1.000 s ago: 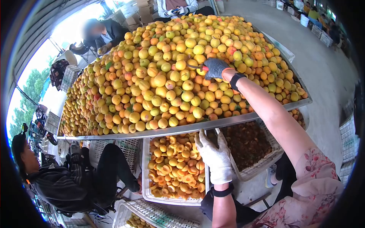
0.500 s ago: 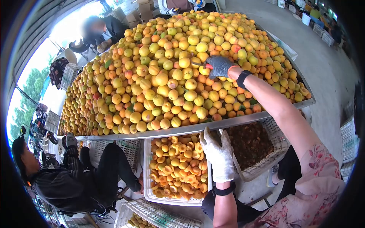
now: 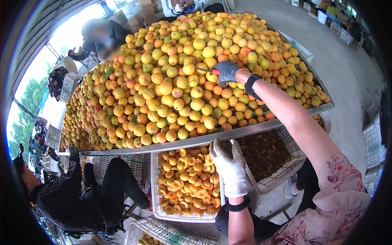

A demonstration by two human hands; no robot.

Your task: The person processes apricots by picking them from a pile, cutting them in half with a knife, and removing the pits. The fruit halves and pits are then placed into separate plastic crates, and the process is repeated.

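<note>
I see yellow, orange and greenish round fruit [image 3: 165, 87], some blushed red. The right hand [image 3: 228, 74] wears a dark grey knit glove [image 3: 225, 70] edged orange, the left hand [image 3: 230, 168] a white knit glove [image 3: 235, 180]. Deep-pink flowers pattern the pale pink fabric sleeve [image 3: 341, 175]; the tool's handle [image 3: 214, 72] is red.

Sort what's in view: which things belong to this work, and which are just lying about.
Apparently in use:
red-handled tool in right hand
whole fruit
metal table
halved fruit
crate of dark bits

Apparently just lying about:
cardboard boxes
white bucket
</note>
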